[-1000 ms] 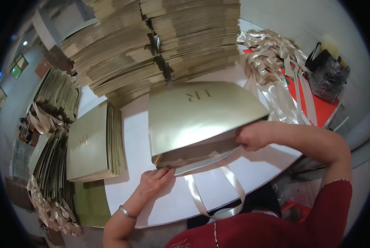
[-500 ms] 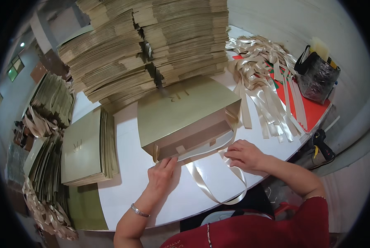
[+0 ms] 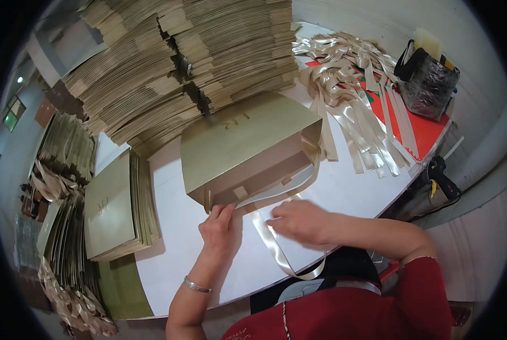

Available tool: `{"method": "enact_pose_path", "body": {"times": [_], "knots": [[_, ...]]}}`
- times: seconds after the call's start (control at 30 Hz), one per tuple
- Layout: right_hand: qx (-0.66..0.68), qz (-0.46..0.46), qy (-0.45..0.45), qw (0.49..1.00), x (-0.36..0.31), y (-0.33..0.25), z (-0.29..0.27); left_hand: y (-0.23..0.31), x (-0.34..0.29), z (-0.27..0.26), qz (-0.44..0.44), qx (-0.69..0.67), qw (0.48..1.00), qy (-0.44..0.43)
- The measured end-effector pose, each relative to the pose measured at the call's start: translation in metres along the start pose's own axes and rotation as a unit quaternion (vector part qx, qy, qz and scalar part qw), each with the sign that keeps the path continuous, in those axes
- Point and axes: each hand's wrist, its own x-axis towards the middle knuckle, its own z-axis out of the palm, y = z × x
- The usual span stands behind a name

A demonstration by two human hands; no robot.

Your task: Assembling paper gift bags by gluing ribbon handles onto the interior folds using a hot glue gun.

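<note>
A gold paper gift bag (image 3: 247, 136) lies on its side, its open mouth toward me. My left hand (image 3: 217, 229) is closed on the near left corner of the bag's lower lip, thumb and fingers pinching the edge. A cream satin ribbon (image 3: 273, 246) comes out at that lip and droops in a loop toward the table's front edge. My right hand (image 3: 304, 221), a little smeared by motion, is closed with curled fingers at the ribbon's right side, in front of the mouth. Its fingertips are partly hidden, but the ribbon runs into the hand.
Tall stacks of flat gold bags (image 3: 230, 56) rise behind the bag. A smaller pile of bags (image 3: 111, 207) lies to the left, and ribboned bags (image 3: 66, 226) stand beyond it. Loose cut ribbons (image 3: 344, 90) and a black plastic-wrapped holder (image 3: 429, 85) sit at the back right.
My right hand has moved left, from the lip's right part to nearer its middle, and the ribbon loop has narrowed. My left hand stays at the lip's left corner.
</note>
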Motion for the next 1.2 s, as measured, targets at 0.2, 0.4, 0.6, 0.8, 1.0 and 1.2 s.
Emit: {"method": "enact_pose_path", "body": {"times": [0.2,0.4,0.6,0.8,1.0,1.2], "knots": [[0.006,-0.024,-0.046,0.999,0.022,-0.012,0.042,0.001,0.001,0.004,0.003,0.008,1.0,0.018],[0.008,-0.033,-0.004,0.999,0.017,-0.015,0.045,-0.004,-0.005,0.01,-0.006,0.024,1.0,0.007],[0.045,-0.009,-0.039,0.998,0.015,-0.023,0.042,-0.006,-0.008,0.007,0.017,0.017,1.0,-0.013],[0.303,0.218,0.126,0.919,-0.065,-0.002,-0.002,0.009,-0.013,-0.007,0.016,0.057,0.994,-0.094],[-0.65,0.434,0.142,0.608,-0.282,0.08,-0.126,0.02,0.004,-0.003,0.15,0.127,0.977,-0.081],[0.273,0.791,0.271,0.476,-0.417,0.088,-0.137,0.055,0.007,0.009,0.144,0.119,0.969,-0.163]]}}
